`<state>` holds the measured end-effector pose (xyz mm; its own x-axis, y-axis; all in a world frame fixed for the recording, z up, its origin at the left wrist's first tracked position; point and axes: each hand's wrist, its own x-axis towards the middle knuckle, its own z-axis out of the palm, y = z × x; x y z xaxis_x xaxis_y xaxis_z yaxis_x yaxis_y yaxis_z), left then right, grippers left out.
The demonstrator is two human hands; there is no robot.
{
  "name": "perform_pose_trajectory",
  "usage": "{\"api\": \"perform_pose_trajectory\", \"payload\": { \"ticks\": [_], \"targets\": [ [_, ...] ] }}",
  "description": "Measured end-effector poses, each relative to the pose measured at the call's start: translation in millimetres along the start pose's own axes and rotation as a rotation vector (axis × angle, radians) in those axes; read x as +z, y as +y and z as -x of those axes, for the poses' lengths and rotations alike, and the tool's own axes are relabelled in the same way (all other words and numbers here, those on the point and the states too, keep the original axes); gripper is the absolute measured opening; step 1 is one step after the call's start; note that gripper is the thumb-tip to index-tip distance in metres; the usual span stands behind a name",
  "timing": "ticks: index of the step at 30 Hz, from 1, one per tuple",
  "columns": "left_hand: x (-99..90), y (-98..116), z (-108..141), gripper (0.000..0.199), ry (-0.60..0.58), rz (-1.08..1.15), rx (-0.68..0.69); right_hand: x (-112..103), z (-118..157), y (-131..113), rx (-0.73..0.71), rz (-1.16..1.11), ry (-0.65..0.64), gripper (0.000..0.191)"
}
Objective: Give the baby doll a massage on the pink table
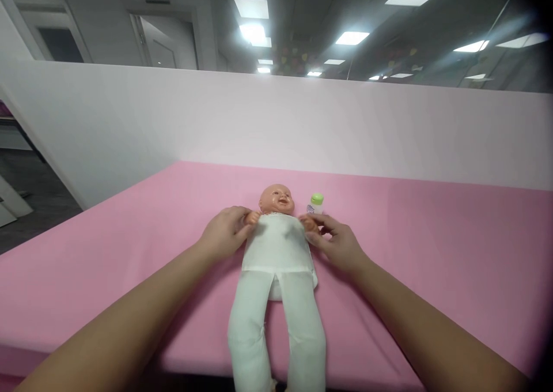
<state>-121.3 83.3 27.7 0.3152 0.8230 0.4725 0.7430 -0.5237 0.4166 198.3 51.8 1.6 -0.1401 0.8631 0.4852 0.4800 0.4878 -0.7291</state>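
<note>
A baby doll (279, 245) in a white top and long white trousers lies on its back on the pink padded surface (410, 253), head away from me. Its bald head (276, 199) is tipped a little to the right. My left hand (224, 230) grips the doll's small hand (252, 218) on the left side, thumb below and fingers above. On the other side, my right hand (341, 242) has the doll's second hand (309, 223) between thumb and fingers. Just beyond my right fingers stands a small white bottle (315, 207) with a green cap.
A white wall panel (302, 127) rises behind the pink surface, with reflective glass (302, 29) above it. Another white panel (86, 132) borders the left side. The surface's front edge (194, 366) runs under the doll's lower legs.
</note>
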Motion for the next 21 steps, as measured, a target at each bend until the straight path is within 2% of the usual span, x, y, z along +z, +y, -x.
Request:
{"api": "perform_pose_trajectory", "payload": {
  "ticks": [3, 6, 8, 11, 13, 15, 17, 19, 21],
  "targets": [
    [-4.8, -24, -6, 0.041, 0.184, 0.123, -0.265, -14, -10, 26, 0.133, -0.151, 0.248, 0.054],
    [-10.8, -60, -12, 0.056, 0.35, 0.147, -0.476, -29, -17, 49, 0.291, -0.233, 0.379, 0.068],
    [-15.2, -83, -15, 0.06, 0.332, 0.112, -0.562, -37, -20, 61, 0.418, -0.237, 0.398, 0.068],
    [-20.2, -109, -15, 0.056, 0.166, 0.02, -0.636, -44, -20, 76, 0.559, -0.086, 0.356, 0.064],
    [-23.0, -116, -13, 0.049, 0.087, -0.049, -0.642, -46, -21, 86, 0.59, 0.067, 0.304, 0.061],
    [-27.9, -114, -12, 0.045, 0.07, -0.108, -0.63, -47, -21, 93, 0.589, 0.17, 0.255, 0.061],
    [-37.3, -103, -11, 0.045, 0.079, -0.15, -0.6, -47, -22, 99, 0.579, 0.213, 0.222, 0.062],
    [-50.5, -81, -7, 0.046, 0.127, -0.177, -0.531, -47, -22, 102, 0.582, 0.228, 0.208, 0.065],
    [-62.7, -49, 6, 0.046, 0.232, -0.163, -0.428, -47, -22, 103, 0.593, 0.22, 0.202, 0.066]
  ]
}}
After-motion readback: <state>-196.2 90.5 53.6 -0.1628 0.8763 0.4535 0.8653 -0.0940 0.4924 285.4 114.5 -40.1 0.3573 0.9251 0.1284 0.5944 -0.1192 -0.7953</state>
